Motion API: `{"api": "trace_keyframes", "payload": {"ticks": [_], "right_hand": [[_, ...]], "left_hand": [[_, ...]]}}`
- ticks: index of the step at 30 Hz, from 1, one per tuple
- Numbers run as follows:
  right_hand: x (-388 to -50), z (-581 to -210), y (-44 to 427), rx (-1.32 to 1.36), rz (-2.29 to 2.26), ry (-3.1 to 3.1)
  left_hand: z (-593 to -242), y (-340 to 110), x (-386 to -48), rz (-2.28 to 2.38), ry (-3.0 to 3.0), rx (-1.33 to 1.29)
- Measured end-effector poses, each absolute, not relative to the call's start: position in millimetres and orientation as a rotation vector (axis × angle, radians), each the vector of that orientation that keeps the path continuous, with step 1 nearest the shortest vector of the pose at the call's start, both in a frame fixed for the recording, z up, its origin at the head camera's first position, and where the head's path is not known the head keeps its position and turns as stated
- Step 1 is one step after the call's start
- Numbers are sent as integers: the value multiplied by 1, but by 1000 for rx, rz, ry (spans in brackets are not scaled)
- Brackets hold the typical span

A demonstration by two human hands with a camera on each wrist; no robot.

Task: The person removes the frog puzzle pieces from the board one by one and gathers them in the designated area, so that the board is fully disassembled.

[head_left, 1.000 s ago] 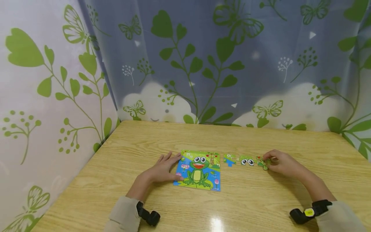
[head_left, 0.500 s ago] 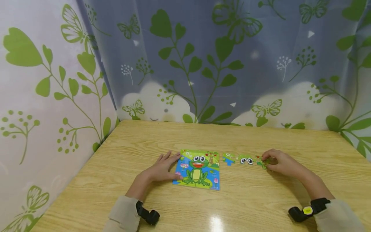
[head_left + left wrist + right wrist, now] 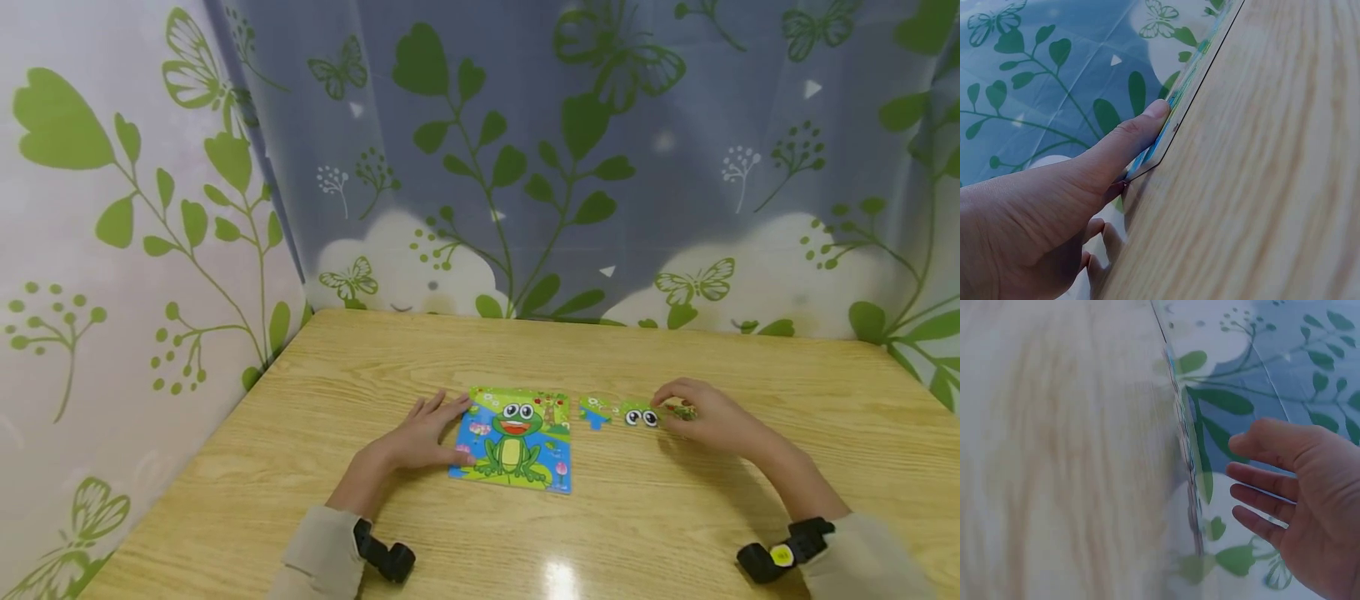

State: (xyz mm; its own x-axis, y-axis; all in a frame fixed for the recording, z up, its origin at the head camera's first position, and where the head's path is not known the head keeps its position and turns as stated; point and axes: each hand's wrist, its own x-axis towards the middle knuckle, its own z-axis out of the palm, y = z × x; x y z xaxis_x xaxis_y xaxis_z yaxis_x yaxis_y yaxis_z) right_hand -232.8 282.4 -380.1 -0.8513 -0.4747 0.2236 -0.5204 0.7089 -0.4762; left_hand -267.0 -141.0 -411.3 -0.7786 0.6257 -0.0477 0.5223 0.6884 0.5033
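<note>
A: Where does the frog picture board (image 3: 517, 450) lie?

B: Flat on the wooden table (image 3: 615, 517), in front of the person and left of a row of three puzzle pieces.

A: How is the left hand (image 3: 416, 439) placed?

B: Thumb and fingers are spread along the board's left side; in the left wrist view, the thumb rests on the printed face.

A: And the right hand (image 3: 708, 421)?

B: It hovers at the right end of the row, thumb and fingers parted. The right wrist view shows them apart from the pieces.

A: Which pieces form the row?

B: At left, a flower piece (image 3: 595, 411), near the board but not touching it; in the middle, a frog-eye piece (image 3: 640, 414); at right, a green piece (image 3: 684, 412), partly hidden by the hand.

A: What stands at the far edge?

B: A backdrop (image 3: 480, 167) of leaves and butterflies.
</note>
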Motion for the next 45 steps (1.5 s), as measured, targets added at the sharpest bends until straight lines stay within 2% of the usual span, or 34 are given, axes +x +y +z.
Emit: {"api": "trace_keyframes", "payload": {"ticks": [6, 28, 36, 45], "right_hand": [[-237, -370, 250, 903, 837, -2843], [-258, -374, 122, 1161, 810, -2875], [-258, -387, 95, 1075, 866, -2931], [-256, -394, 87, 1041, 799, -2969]], "left_hand": [[-413, -141, -268, 691, 2689, 915], [-413, -135, -267, 689, 2675, 906], [-412, -135, -266, 682, 2673, 917], [-409, -140, -266, 682, 2683, 917]]}}
